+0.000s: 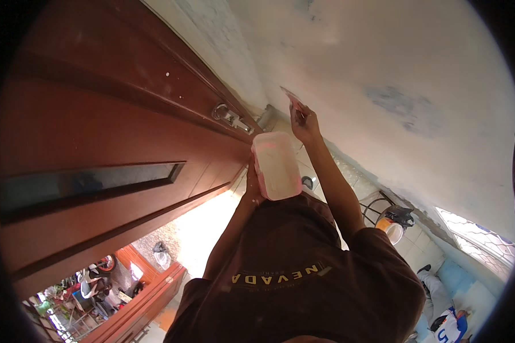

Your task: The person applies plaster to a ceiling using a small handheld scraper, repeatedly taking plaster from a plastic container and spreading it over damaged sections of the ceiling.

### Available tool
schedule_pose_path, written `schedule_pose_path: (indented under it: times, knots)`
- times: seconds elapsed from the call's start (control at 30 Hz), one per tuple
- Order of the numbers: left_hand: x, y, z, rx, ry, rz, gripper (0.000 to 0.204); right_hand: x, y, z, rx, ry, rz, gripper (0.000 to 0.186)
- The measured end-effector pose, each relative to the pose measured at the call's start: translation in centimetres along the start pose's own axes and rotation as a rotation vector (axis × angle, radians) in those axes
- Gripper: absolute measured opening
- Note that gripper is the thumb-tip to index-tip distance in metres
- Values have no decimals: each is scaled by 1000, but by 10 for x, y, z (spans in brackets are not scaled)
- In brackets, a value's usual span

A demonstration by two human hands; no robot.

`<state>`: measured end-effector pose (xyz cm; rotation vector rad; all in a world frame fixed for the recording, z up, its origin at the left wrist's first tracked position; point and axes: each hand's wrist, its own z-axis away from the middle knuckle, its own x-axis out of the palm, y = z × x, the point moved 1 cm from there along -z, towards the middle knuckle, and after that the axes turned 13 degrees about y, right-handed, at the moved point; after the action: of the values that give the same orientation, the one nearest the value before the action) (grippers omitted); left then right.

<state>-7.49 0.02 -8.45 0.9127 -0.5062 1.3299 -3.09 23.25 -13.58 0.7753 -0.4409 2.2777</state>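
Observation:
My left hand [253,182] grips the side of a rectangular plastic tub [277,168] with pinkish edges, held in front of my chest. A whitish, paste-like material covers its inside. Farther out, my right hand [306,124] is closed around a putty knife [290,96] with a reddish handle or body. The knife's thin edge points up and left, close to the pale wall [349,63]; whether it touches cannot be made out. Grey, unevenly coated patches [403,106] show on that wall to the right of the knife.
A reddish-brown door [114,126] with a metal handle [232,118] stands close on my left. At lower right are a bucket [392,230] with black plastic on it, a dark metal frame [376,208] and a window grille [478,235]. Another person [440,300] is beyond them.

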Motion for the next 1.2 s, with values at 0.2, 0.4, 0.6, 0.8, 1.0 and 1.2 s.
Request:
schedule_pose_path:
  times: [0.2,0.4,0.6,0.8,1.0,1.2]
  knots:
    - [5,26,0,-101,-4,10,70,43,2,-52,-45,-19,-269,21]
    - [36,49,-10,-110,-57,-18,73,63,-59,29,26,-98,-503,26]
    - [46,57,-15,-125,-77,-68,73,45,-70,107,-205,-389,-416,39]
    - [19,70,-12,-204,-92,-86,74,36,-5,15,-81,-46,-211,42]
    - [12,78,-4,-212,-44,-65,76,48,7,-72,-85,-126,-275,22]
    - [17,71,-9,-128,-59,-138,79,54,-32,-24,-69,-69,-467,24]
